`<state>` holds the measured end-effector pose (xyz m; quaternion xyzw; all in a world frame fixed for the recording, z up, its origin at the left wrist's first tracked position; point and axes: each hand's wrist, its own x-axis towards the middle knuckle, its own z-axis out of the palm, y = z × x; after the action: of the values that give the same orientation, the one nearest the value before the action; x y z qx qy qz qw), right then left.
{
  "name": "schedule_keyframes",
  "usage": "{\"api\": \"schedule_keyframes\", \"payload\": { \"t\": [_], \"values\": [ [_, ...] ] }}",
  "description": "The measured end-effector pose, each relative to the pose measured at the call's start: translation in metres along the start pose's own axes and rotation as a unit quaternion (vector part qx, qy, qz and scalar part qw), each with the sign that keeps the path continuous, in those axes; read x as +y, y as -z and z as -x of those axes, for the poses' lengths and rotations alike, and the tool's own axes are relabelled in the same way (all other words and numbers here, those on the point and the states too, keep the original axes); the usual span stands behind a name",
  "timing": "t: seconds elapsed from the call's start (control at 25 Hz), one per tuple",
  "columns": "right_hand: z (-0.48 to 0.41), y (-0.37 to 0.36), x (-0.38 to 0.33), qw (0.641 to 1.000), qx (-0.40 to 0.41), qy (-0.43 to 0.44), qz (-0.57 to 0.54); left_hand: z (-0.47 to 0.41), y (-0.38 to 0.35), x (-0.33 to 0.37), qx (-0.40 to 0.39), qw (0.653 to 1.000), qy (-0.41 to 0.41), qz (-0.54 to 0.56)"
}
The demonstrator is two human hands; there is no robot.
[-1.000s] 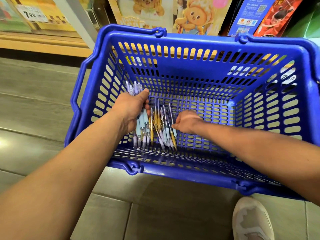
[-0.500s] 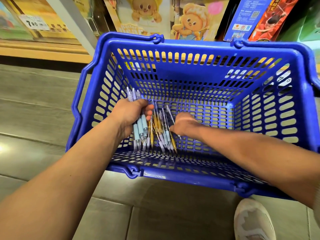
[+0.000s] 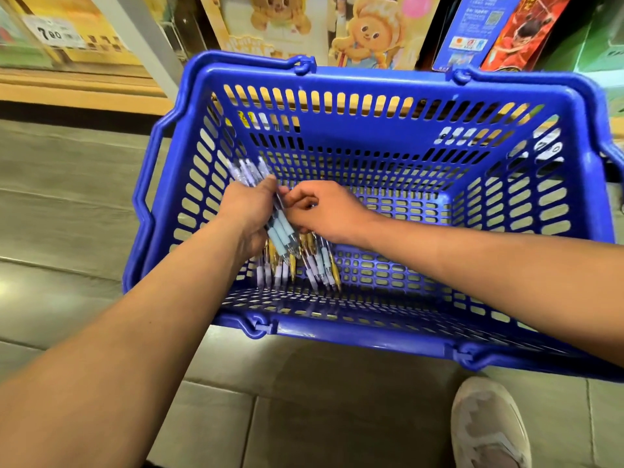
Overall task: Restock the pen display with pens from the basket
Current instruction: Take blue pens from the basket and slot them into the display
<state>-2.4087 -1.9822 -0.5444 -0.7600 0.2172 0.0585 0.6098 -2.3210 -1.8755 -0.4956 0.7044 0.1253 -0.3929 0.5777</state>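
Head view: a blue slotted basket (image 3: 371, 79) sits on the grey tiled floor (image 3: 67, 231), its far rim close against a low shelf of boxed goods. Both forearms reach in over the near rim. The left hand (image 3: 246, 211) is curled round a bundle of pens (image 3: 282, 228) with pale blue grips, held slanting near the basket's left wall with the caps pointing up and away. The right hand (image 3: 327, 211) meets it, thumb and curled fingers against the same bundle; whether they pinch a pen cannot be told. Under the hands, loose pens (image 3: 320, 265) (lilac and yellow ones) lie on the basket floor by the near-left corner. The right half of the basket floor lies open out to the side walls. A pale shoe (image 3: 486, 423) stands just outside the near rim.

A shelf price tag (image 3: 54, 33) at far left reads "7 80". The blue card (image 3: 472, 28) carries a QR code; its print is too small to read.
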Motion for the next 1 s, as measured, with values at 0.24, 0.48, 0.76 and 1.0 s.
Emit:
{"api": "schedule_keyframes", "payload": {
  "t": [0.24, 0.48, 0.76, 1.0],
  "values": [
    [-0.010, 0.006, 0.030, 0.978, -0.035, -0.094, 0.183, -0.003, 0.008, 0.002, 0.042, 0.997, -0.022, -0.057],
    [-0.006, -0.019, 0.069, 0.910, -0.051, -0.210, 0.353, 0.004, 0.010, 0.004, -0.003, 0.998, 0.007, -0.060],
    [-0.014, 0.004, 0.075, 0.932, -0.060, -0.251, 0.253, 0.002, 0.010, 0.003, -0.015, 0.998, 0.028, -0.051],
    [-0.017, 0.035, 0.051, 0.968, -0.071, -0.236, -0.050, 0.008, 0.004, 0.004, -0.039, 0.998, 0.036, -0.031]
  ]
}}
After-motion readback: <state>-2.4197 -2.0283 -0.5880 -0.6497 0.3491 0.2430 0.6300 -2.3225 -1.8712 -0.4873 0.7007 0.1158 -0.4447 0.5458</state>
